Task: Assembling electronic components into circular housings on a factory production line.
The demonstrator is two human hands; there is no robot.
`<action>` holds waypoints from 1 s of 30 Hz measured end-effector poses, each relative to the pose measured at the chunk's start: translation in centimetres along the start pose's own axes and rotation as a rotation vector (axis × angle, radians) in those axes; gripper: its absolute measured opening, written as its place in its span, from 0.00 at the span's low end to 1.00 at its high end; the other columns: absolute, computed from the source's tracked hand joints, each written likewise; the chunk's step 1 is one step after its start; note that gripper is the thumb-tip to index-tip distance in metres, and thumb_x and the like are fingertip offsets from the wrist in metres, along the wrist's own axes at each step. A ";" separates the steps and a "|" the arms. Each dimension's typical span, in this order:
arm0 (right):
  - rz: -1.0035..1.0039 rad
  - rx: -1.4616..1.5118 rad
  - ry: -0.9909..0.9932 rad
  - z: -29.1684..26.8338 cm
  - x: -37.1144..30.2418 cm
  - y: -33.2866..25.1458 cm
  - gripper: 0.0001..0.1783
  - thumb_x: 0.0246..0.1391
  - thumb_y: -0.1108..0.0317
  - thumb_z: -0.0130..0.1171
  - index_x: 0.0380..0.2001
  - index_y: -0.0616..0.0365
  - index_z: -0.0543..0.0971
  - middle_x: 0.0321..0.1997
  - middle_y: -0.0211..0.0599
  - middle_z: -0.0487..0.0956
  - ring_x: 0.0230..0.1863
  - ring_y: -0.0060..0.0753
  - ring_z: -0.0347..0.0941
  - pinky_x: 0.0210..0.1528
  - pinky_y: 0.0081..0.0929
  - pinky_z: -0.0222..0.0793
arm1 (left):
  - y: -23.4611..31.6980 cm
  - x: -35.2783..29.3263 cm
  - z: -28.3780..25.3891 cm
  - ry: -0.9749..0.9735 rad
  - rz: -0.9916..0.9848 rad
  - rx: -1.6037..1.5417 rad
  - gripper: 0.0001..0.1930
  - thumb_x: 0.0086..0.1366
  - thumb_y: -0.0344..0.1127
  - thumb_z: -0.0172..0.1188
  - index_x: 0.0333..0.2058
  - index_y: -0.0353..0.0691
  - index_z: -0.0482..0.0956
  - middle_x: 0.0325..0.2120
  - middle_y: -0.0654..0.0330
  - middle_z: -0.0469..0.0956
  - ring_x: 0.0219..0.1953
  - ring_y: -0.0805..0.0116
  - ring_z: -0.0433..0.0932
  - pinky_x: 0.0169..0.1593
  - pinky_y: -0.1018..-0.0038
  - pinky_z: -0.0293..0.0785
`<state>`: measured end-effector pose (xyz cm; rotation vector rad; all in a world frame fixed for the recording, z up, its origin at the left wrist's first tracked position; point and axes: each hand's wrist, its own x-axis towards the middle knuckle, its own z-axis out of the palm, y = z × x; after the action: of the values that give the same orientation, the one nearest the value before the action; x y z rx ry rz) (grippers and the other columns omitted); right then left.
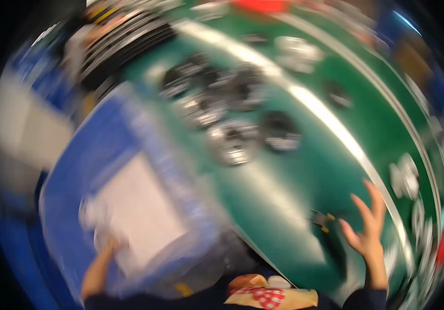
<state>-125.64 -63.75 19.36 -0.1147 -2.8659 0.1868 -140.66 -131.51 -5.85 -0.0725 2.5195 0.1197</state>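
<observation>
My left hand (109, 247) reaches into a blue bin (80, 155) lined with clear plastic. It is at a pale, shiny roundish part (96, 216), which touches it or lies right beside it. Blur smears these fingers, and I cannot tell if they grip. Over the green table (284, 191), my right hand (368, 225) is open, fingers spread, holding nothing. Left of its fingertips lies a small dark tool with yellow tips (325, 221). Under the left hand, a flat whitish sheet (136, 206) covers much of the bin's inside.
Several round silver and black metal parts (232, 140) sit in a cluster on the table beyond the bin. A ribbed black stack (129, 44) stands at the far left. A bright rail (330, 116) crosses the table, with more silver parts (298, 53) past it.
</observation>
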 end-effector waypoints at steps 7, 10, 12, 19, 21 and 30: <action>-0.225 0.323 0.237 -2.0 -2.2 3.8 0.28 0.34 0.65 0.64 0.43 0.59 0.70 0.57 0.52 0.59 0.56 0.57 0.56 0.52 0.48 0.57 | 19.9 -7.3 -22.4 -0.170 0.106 -0.038 0.38 0.52 0.49 0.61 0.54 0.28 0.57 0.53 0.49 0.62 0.54 0.58 0.62 0.57 0.66 0.57; -0.311 0.366 0.304 -3.2 -3.8 3.9 0.30 0.33 0.66 0.64 0.44 0.60 0.69 0.58 0.53 0.59 0.55 0.57 0.58 0.51 0.47 0.58 | 33.8 -8.1 -25.0 -0.254 0.568 -0.040 0.36 0.50 0.46 0.60 0.53 0.30 0.59 0.52 0.51 0.64 0.53 0.59 0.64 0.56 0.66 0.58; -0.280 0.389 0.315 -4.6 -5.9 4.1 0.30 0.33 0.66 0.65 0.44 0.61 0.69 0.57 0.54 0.59 0.54 0.57 0.59 0.50 0.47 0.59 | 41.5 -10.7 -24.7 -0.319 0.842 -0.080 0.34 0.49 0.44 0.59 0.53 0.32 0.61 0.50 0.51 0.66 0.51 0.60 0.65 0.56 0.66 0.59; 0.344 1.052 0.351 -8.1 -18.2 5.7 0.71 0.21 0.51 0.74 0.61 0.62 0.36 0.66 0.51 0.35 0.66 0.50 0.36 0.64 0.39 0.38 | 67.4 -28.0 -19.2 -0.648 1.765 -0.238 0.30 0.45 0.38 0.56 0.50 0.37 0.66 0.46 0.54 0.71 0.47 0.63 0.71 0.54 0.67 0.62; 0.329 0.775 0.546 -9.4 -23.1 5.3 0.67 0.25 0.52 0.73 0.62 0.61 0.39 0.66 0.46 0.40 0.66 0.45 0.40 0.64 0.36 0.40 | 73.2 -33.1 -12.6 -1.118 1.662 -0.064 0.30 0.45 0.29 0.57 0.51 0.35 0.63 0.43 0.56 0.72 0.45 0.66 0.71 0.49 0.71 0.67; 1.115 1.117 1.329 -8.5 -38.5 9.1 0.33 0.54 0.45 0.43 0.59 0.48 0.53 0.62 0.35 0.55 0.61 0.38 0.53 0.55 0.48 0.55 | 85.7 -47.4 17.0 -1.891 1.017 -0.344 0.15 0.50 0.32 0.52 0.36 0.31 0.68 0.23 0.52 0.73 0.25 0.62 0.75 0.35 0.65 0.74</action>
<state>-85.76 -57.39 16.29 -1.0473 -0.8924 1.2317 -99.16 -43.37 13.84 0.7860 0.4485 0.6340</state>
